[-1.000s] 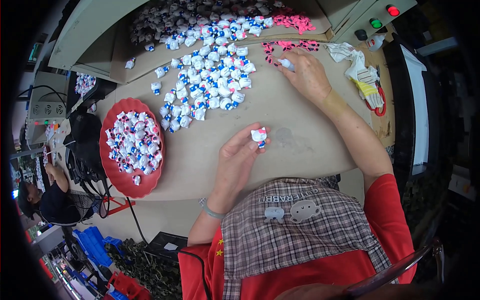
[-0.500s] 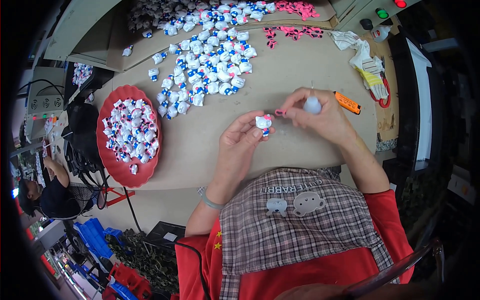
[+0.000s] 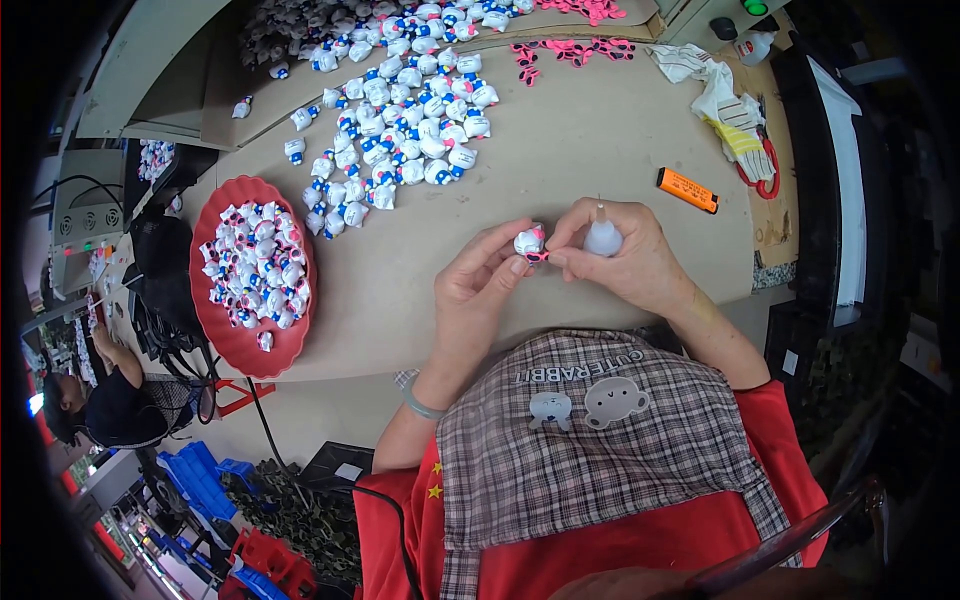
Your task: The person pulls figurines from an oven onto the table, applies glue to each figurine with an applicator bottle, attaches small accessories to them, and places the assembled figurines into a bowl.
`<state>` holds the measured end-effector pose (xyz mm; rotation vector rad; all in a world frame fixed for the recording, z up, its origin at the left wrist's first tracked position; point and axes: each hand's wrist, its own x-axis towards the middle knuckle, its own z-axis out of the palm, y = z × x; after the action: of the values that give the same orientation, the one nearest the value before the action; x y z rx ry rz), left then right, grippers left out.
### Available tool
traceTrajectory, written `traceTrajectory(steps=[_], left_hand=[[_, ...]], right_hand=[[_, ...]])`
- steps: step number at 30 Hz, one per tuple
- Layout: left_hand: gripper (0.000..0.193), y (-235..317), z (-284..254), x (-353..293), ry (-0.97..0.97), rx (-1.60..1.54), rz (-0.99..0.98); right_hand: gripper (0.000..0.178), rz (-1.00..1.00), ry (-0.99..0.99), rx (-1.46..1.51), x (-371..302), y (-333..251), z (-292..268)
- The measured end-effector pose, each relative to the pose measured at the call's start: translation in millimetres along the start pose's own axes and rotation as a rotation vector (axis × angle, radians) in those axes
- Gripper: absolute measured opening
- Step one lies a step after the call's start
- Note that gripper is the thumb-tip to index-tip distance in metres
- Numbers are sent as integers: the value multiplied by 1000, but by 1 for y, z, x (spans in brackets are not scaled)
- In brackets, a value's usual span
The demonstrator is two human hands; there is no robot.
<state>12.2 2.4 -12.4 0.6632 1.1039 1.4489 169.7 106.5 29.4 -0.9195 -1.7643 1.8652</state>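
My left hand (image 3: 478,285) pinches a small white cat figurine (image 3: 529,240) with a pink bow between thumb and fingertips. Close on its right, my right hand (image 3: 640,250) holds a tiny pink-and-dark glasses-shaped piece (image 3: 538,257) at thumb and fingertip, against the figurine's front. Tucked in that same hand is a translucent squeeze bottle (image 3: 603,239), its thin needle tip pointing away from me. Whether the pink piece is stuck on or merely touching, I cannot tell.
Many similar figurines (image 3: 410,120) lie piled at the back left. A red scalloped tray (image 3: 255,362) at left holds more. Loose pink pieces (image 3: 580,50) are at the back. An orange lighter-shaped item (image 3: 687,190), work gloves (image 3: 735,130) and red-handled scissors (image 3: 767,172) lie right. A co-worker (image 3: 110,390) sits far left.
My right hand has moved left, bringing the pink piece from beside the figurine up against its front. The squeeze bottle came along in the same hand. The whole view has shifted slightly.
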Motion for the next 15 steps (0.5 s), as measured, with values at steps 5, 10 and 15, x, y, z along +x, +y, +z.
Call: traceTrajectory(steps=[5, 10, 15], left_hand=[[34, 0, 2, 0, -13, 48, 52], [31, 5, 2, 0, -46, 118, 57], [30, 4, 2, 1, -54, 209, 109]], right_hand=[[6, 28, 5, 0, 0, 1, 0], [7, 77, 6, 45, 0, 4, 1], [8, 25, 69, -158, -1, 5, 4]])
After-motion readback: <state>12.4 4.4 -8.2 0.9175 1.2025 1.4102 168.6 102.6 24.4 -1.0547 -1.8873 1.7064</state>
